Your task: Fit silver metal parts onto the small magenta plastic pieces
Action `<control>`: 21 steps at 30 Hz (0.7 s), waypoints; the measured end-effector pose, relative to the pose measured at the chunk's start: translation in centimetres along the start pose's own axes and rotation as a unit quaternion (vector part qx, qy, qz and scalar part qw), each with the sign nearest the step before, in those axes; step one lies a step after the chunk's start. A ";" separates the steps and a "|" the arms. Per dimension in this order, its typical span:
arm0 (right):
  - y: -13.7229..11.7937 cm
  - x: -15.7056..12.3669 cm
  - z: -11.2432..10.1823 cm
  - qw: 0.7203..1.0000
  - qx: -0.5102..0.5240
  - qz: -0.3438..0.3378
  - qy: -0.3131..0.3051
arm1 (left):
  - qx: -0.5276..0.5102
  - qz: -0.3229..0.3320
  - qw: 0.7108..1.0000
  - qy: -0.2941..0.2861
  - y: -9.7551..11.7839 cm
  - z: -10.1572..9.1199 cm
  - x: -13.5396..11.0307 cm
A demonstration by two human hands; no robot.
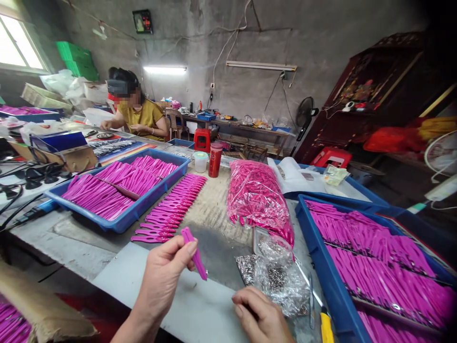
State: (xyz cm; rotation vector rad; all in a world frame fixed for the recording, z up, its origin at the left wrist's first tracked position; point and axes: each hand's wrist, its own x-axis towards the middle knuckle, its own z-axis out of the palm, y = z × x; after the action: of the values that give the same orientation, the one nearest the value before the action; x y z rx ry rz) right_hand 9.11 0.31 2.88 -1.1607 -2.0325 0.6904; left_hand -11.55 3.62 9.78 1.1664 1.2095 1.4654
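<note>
My left hand [162,267] pinches a long, narrow magenta plastic piece [194,252] between thumb and fingers, tilted above the pale board [121,269], with a small shiny bit at its lower end. My right hand [262,314] rests low near the board's right side, fingers curled in. Whatever lies inside its fingers is hidden. Clear plastic bags [282,281] of small metal parts lie just beyond it. A neat row of magenta plastic pieces with darker pink parts [174,207] stretches away past my left hand.
Blue trays of magenta pieces stand at left [117,224] and right [317,267]. Between them are a bag of pink parts [259,195], a red bottle [214,159] and a white tub [201,163]. A yellow-handled tool [326,326] lies at right. Another person [144,114] sits working at far left.
</note>
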 end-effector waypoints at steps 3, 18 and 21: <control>-1.0 2.6 1.5 0.996 -0.065 -0.041 -0.041 | 0.015 0.022 0.999 0.033 0.1 -1.5 -0.2; -1.8 6.1 6.9 0.919 -0.344 -0.088 -0.171 | 0.048 -0.015 0.997 0.058 -0.7 -2.8 -0.7; -1.9 6.3 7.1 0.916 -0.354 -0.087 -0.171 | 0.044 -0.020 0.998 0.047 -0.8 -2.7 -0.8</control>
State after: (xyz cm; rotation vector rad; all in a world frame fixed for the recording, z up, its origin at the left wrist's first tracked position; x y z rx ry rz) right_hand 0.38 4.23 1.73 -1.2733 -2.7703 0.0395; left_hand -14.04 2.51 8.68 1.1343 1.3667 1.4638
